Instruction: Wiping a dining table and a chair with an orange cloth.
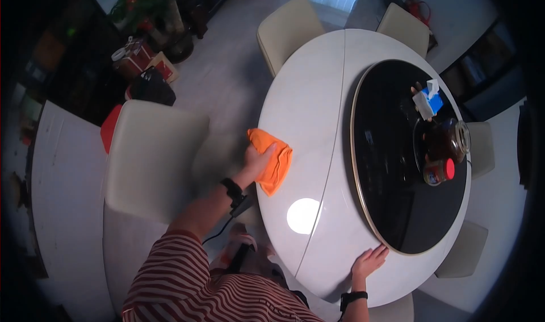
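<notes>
My left hand (257,160) holds an orange cloth (276,168) against the near left edge of a round white table (302,96). Part of the cloth hangs at the table's rim, and my thumb lies over its top. My right hand (369,261) rests palm down on the tabletop, holding nothing, its fingertips at the gold-edged rim of a black lazy Susan (383,160). On the lazy Susan stand a blue and white tissue pack (429,104), a large glass jar (445,139) with dark contents and a smaller jar with a red lid (438,171).
Cream chairs stand around the table, one (153,160) at the left and another (291,28) at the far side. A black bag (152,85) and boxes (135,60) sit on the floor near a potted plant (147,2). A seam runs across the tabletop.
</notes>
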The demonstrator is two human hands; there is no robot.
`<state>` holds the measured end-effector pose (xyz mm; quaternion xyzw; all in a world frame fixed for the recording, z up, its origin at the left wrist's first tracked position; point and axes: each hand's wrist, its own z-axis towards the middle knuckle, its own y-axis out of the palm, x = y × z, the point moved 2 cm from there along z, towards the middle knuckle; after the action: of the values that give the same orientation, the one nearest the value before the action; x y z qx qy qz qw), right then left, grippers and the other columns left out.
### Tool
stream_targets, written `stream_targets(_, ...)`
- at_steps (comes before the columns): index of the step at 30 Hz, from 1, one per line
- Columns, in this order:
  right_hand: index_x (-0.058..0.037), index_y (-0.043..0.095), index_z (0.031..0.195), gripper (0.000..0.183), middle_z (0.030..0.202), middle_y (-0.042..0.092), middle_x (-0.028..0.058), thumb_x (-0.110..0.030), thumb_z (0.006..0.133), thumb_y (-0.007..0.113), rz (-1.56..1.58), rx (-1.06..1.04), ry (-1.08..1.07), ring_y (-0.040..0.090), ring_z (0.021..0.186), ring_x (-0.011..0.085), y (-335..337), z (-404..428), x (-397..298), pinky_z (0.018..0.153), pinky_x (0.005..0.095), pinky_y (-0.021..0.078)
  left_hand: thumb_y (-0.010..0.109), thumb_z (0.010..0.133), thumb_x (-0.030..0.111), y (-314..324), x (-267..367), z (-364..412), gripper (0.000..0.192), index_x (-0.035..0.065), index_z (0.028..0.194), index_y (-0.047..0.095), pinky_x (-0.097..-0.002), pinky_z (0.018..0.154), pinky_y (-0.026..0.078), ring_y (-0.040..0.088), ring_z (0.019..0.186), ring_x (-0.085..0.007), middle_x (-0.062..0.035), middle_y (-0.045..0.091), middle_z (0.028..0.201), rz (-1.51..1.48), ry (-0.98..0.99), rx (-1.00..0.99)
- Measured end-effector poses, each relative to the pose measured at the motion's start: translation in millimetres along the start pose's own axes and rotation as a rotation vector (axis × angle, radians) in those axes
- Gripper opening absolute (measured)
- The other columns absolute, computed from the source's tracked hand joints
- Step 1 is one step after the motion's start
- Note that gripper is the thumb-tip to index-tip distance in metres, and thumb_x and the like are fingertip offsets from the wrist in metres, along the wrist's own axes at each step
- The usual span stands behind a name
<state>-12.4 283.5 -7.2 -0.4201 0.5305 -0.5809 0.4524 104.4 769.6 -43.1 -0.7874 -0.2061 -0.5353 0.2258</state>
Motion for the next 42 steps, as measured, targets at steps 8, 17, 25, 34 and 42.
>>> stream_targets(8,0.0048,0.03,0.136,0.056,0.141,0.027,0.0264,-0.031,0.093,0.03,0.054,0.036,-0.061,0.032,0.125,0.0409,-10,4,-6,0.103,0.0441,0.0254,0.072,0.076,0.037,34,64,188,0.05,0.0008,0.108,0.059,-0.0329,0.081,0.049,0.063,0.093,-0.0211,-0.0132,0.065,0.102,0.239,0.046,-0.307)
stream_targets(17,0.0064,0.033,0.134,0.056,0.139,0.029,0.0283,-0.03,0.092,0.032,0.161,0.049,-0.042,0.03,0.127,0.042,-8,13,-7,0.107,0.0445,0.0225,0.064,0.079,0.031,43,79,144,0.07,0.0009,0.133,0.03,-0.041,0.098,0.037,0.033,0.127,-0.0368,-0.0227,0.031,0.138,0.975,0.321,-0.202)
stream_targets(25,0.0053,0.03,0.136,0.056,0.141,0.027,0.0253,-0.031,0.094,0.03,0.122,-0.023,-0.009,0.028,0.13,0.0392,-9,8,-5,0.109,0.0411,0.0206,0.068,0.073,0.03,43,95,104,0.091,-0.007,0.139,0.016,-0.0454,0.112,0.008,0.007,0.138,-0.0385,-0.0257,0.01,0.147,1.078,0.832,-0.44)
stream_targets(34,0.0037,0.036,0.131,0.053,0.133,0.035,0.0267,-0.031,0.091,0.035,0.15,0.038,0.001,0.034,0.12,0.0423,-9,9,-9,0.102,0.047,0.0254,0.051,0.079,0.064,126,142,205,0.098,-0.0003,0.143,0.015,-0.0426,0.112,0.007,0.008,0.139,-0.0338,-0.0227,0.011,0.148,1.256,0.897,-0.414)
stream_targets(42,0.0033,0.038,0.13,0.051,0.134,0.035,0.0261,-0.027,0.089,0.038,0.14,0.066,0.023,0.034,0.121,0.0417,-10,8,-6,0.102,0.0466,0.0247,0.052,0.084,0.049,82,88,39,0.065,0.0215,0.14,0.034,-0.0483,0.11,0.014,0.02,0.135,-0.0353,-0.0216,0.025,0.144,1.079,1.255,-1.064)
